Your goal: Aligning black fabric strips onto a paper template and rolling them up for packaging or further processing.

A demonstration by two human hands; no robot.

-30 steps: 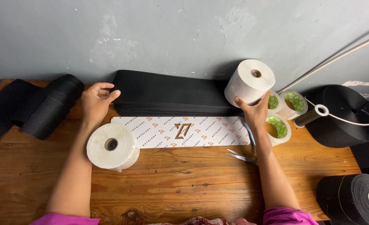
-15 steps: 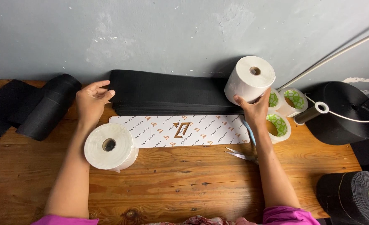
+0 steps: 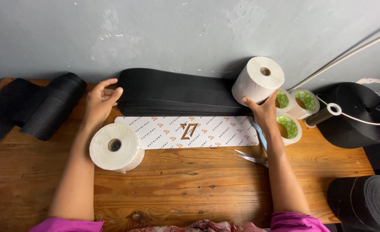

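My left hand point(image 3: 99, 102) rests with fingers apart at the left end of a long stack of black fabric strips point(image 3: 177, 92) lying against the wall. My right hand point(image 3: 263, 111) holds a white roll point(image 3: 258, 80) tilted up at the stack's right end, fingers against its underside. A long white printed card point(image 3: 185, 132) lies flat in front of the stack. A second white roll point(image 3: 115, 147) lies on the table below my left wrist.
Three tape rolls with green cores point(image 3: 295, 111) sit right of my right hand. Scissors point(image 3: 252, 158) lie by my right forearm. Black fabric rolls are at the left point(image 3: 48, 111) and right point(image 3: 361, 202), with a large black spool point(image 3: 357, 114) and a white cable.
My left hand has shifted slightly right, against the end of the black stack. The right hand has tipped the white roll a little higher.
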